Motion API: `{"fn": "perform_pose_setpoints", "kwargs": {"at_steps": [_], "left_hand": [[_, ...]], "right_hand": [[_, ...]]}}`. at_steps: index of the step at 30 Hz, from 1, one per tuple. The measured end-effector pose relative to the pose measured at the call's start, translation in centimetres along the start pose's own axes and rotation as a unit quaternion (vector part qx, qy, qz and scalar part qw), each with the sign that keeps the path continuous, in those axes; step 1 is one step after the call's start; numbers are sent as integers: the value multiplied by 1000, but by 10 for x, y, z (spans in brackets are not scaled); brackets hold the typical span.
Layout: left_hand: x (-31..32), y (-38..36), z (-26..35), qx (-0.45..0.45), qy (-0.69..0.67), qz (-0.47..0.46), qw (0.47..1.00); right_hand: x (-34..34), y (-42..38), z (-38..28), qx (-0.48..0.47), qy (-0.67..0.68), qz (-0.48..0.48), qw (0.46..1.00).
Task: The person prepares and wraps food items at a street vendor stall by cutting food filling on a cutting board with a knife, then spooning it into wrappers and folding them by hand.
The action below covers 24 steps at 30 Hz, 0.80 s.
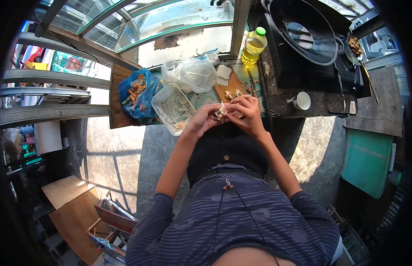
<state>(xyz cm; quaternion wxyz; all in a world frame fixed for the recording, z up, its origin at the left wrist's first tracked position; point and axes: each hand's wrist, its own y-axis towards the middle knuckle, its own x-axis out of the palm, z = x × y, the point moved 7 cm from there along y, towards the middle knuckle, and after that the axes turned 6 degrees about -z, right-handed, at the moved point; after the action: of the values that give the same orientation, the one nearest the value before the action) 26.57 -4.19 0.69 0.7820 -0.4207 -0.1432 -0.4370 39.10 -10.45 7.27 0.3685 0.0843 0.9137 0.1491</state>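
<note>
Just above the counter's front edge, my left hand [202,119] and my right hand [248,115] meet with fingers pinched around a small, pale dumpling [221,112] with ruffled edges. Similar folded dumplings [234,94] lie beyond my fingers on a wooden cutting board [235,81]. Square white wrappers [223,72] rest at the board's left side, and a knife [252,82] lies along its right. To the left of my left hand is a clear plastic tub [174,107] with filling smeared inside. My fingers partly hide the dumpling.
A blue bag [139,94] of orange-brown pieces and a clear plastic bag [190,73] occupy the counter's left. A green-capped oil bottle [253,48] stands behind the board. On the right are a wok [303,35] on the stove, a paper cup [301,101] and a skimmer holding browned food [355,46].
</note>
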Motion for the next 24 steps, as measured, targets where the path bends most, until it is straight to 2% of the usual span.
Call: {"fn": "perform_pose_setpoints", "kwargs": {"at_steps": [3,6,8,11,14,18,21,24], "left_hand": [[22,8,-1,33,-24,-5,999],[45,10,-3,85,-147,-34,985],[45,14,-13,128,-67,-10,989],[49,19,-30,195,18,36,980],[52,21,-37,251,50,102,961],[51,16,-41,296,87,119,944],[48,10,-42,314,107,137,933],[41,5,-45,328,98,137,929]], "right_hand": [[-9,-14,22,40,82,30,995],[-19,-32,49,143,215,77,963],[-24,-43,64,197,262,92,940],[-28,-53,72,224,289,92,926],[-35,-55,66,203,234,56,949],[-39,-54,56,142,185,29,972],[-30,-56,56,162,215,1,963],[-19,-53,53,132,202,-40,970]]}}
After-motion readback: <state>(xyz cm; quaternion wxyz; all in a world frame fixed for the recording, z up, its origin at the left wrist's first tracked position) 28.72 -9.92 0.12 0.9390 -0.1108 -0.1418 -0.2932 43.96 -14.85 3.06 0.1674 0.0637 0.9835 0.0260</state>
